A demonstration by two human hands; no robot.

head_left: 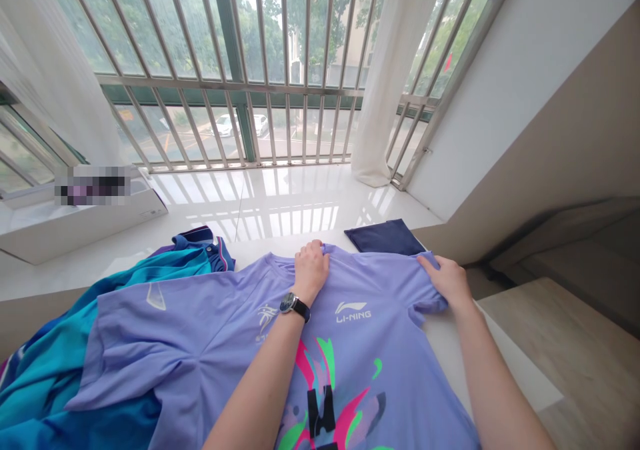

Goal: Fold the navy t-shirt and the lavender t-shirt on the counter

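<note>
A lavender T-shirt (pixel 390 353) with a white LI-NING logo and a pink and green print lies spread out, front side up. At its neckline my left hand (pixel 311 268), with a black-strapped watch (pixel 295 305) on the wrist, is closed on the collar's edge. My right hand (pixel 447 278) pinches the sleeve at the right, thumb on top. The other sleeve lies flat to the left, over teal and blue clothing (pixel 120 287). A folded navy cloth (pixel 384 235) rests just beyond the shirt's right shoulder.
A white box (pixel 95 218) with blurred contents stands at the left on the glossy white sill (pixel 280 203). Behind are a barred window (pixel 260 90) and white curtains (pixel 385 83). To the right, a slanting wall (pixel 480 137) and a marble-like surface (pixel 565 343).
</note>
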